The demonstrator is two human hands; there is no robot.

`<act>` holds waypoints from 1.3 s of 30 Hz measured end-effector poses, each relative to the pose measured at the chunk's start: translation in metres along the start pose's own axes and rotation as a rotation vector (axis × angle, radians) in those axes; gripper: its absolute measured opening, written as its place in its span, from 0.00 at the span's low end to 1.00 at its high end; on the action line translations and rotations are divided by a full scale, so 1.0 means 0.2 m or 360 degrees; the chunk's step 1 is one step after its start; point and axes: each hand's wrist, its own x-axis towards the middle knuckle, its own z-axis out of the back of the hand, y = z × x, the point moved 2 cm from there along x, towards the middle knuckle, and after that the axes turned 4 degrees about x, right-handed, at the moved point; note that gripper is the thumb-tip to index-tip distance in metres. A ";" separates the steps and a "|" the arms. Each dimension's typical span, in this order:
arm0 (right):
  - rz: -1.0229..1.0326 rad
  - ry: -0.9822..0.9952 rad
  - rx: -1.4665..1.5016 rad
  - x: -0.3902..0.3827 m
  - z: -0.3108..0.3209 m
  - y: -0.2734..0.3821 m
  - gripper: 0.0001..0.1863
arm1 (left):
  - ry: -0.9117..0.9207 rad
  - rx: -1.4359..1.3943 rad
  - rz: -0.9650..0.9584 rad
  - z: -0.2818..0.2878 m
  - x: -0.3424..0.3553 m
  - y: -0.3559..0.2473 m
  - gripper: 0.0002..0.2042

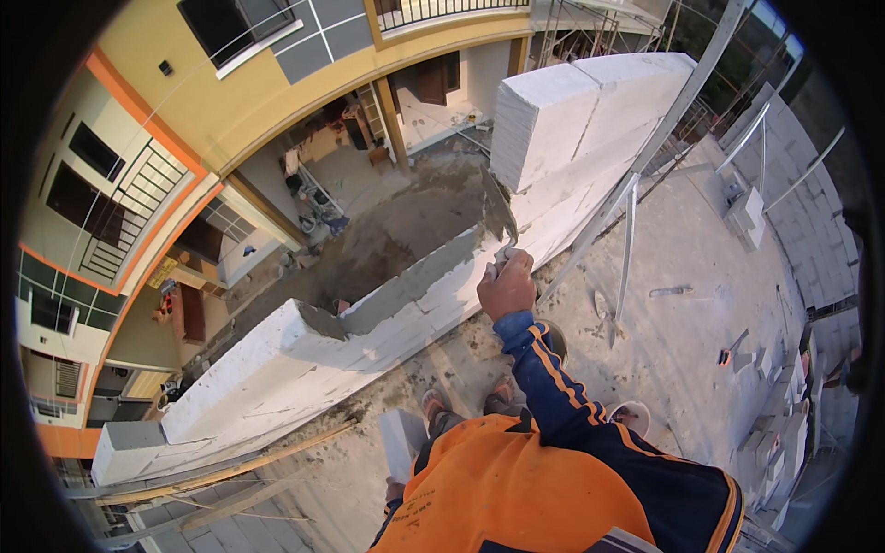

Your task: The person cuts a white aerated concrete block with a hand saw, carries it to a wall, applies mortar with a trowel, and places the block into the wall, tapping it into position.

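Observation:
My right hand [507, 284] is closed around the handle of a trowel [499, 214]. Its grey, mortar-smeared blade points up beside the vertical end of the raised white blocks [590, 120]. Below the blade, grey mortar [415, 275] coats the lower top of the white block wall [396, 336]. At my left side, my left hand [395, 489] shows only in part, against the near end of a pale block [401, 441]. It appears to grip that block, though most of its fingers are hidden by my sleeve and shirt.
A metal post [678, 106] slants up beside the wall, with a thinner brace [629, 244]. Buckets [632, 417] stand right of my arm. Wooden planks [230, 468] lie along the wall's foot at left. Beyond the wall, the ground [387, 226] lies far below, before a yellow building [166, 74].

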 end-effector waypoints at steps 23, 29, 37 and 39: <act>0.0095 -0.0076 0.0013 -0.03 0.06 0.05 0.22 | -0.0050 0.0113 -0.0157 0.17 0.17 0.01 0.42; -0.0233 0.0204 -0.0183 0.14 -0.03 0.13 0.25 | -0.0073 0.0190 -0.0115 0.23 0.15 -0.13 0.44; 0.0030 0.0134 -0.0068 0.09 -0.15 0.12 0.28 | -0.0088 0.0183 -0.0110 0.28 0.03 -0.27 0.44; -0.0212 0.0343 -0.0191 -0.01 -0.20 0.02 0.28 | -0.0080 0.0233 -0.0108 0.27 0.02 -0.28 0.45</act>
